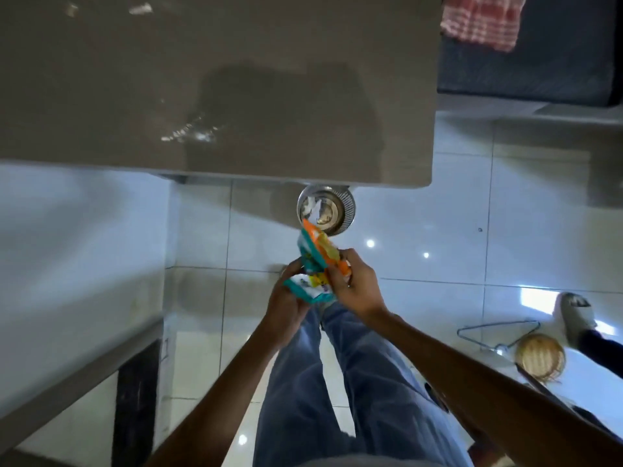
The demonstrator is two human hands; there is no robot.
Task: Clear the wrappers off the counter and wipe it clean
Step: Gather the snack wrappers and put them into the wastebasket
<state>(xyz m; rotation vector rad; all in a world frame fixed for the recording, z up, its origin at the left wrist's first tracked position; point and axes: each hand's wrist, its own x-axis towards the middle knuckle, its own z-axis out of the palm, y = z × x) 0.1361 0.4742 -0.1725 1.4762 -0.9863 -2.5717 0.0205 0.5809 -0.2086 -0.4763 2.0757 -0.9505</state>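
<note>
Where the frame's lower middle shows the person's legs in blue jeans (337,382), both bare forearms rise from the bottom edge and meet at centre. The left hand (286,305) is closed around the lower part of a bunch of wrappers (315,264), gripping a teal and white piece. The right hand (357,284) is closed on the same bunch from the right side, fingers pinched over an orange and yellow piece. The wrappers are crumpled together, held in the air between the two hands, with the orange tip pointing up the frame.

Just beyond that tip, a round metal bin (326,210) stands on the glossy white tiled floor (438,230), its open top showing pale scraps inside. Its far rim is tucked under the near edge of the counter. The wrapper tip overlaps the bin's near rim in the picture; whether they touch cannot be told.

At lower right on the floor lie a round woven basket (540,360), a wire hanger (495,332) and a foot in a pale slipper (573,315).

The counter (135,79) fills the upper left and centre, grey-brown, with a shiny wet patch (188,131) left of centre and two small pale bits near the top left edge. In the upper right corner a red and white checked cloth (480,20) lies on a dark surface (556,62).
</note>
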